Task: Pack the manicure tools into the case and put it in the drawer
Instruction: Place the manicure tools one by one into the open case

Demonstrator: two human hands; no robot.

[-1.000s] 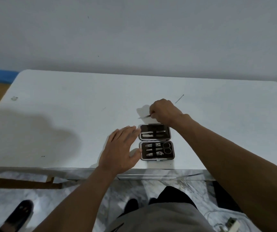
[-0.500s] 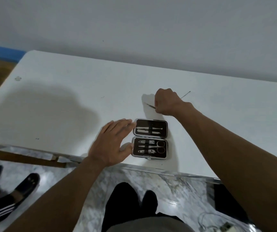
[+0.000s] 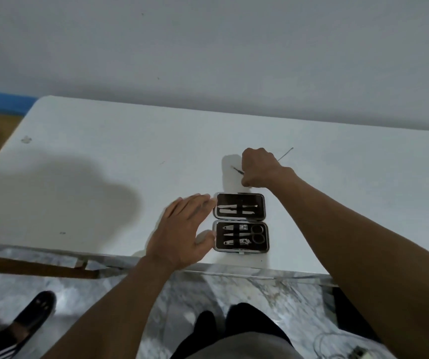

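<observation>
A small manicure case (image 3: 241,222) lies open near the front edge of the white table (image 3: 104,177). Its dark lining holds several metal tools, with scissors in the near half. My right hand (image 3: 260,168) is just behind the case, fingers closed on a thin metal tool (image 3: 237,170) whose tip sticks out to the left. Another thin metal tool (image 3: 285,154) lies on the table behind that hand. My left hand (image 3: 182,231) hovers flat, fingers spread, against the case's left side. No drawer is in view.
A grey wall rises behind the table. Below the front edge are a marble floor, my legs, and another person's dark shoe (image 3: 33,316) at the lower left. A cable and plug (image 3: 358,353) lie on the floor at the lower right.
My right hand has turned the thin tool, so its tip now points up-left instead of level. The camera view shifted; the left hand stays beside the case.
</observation>
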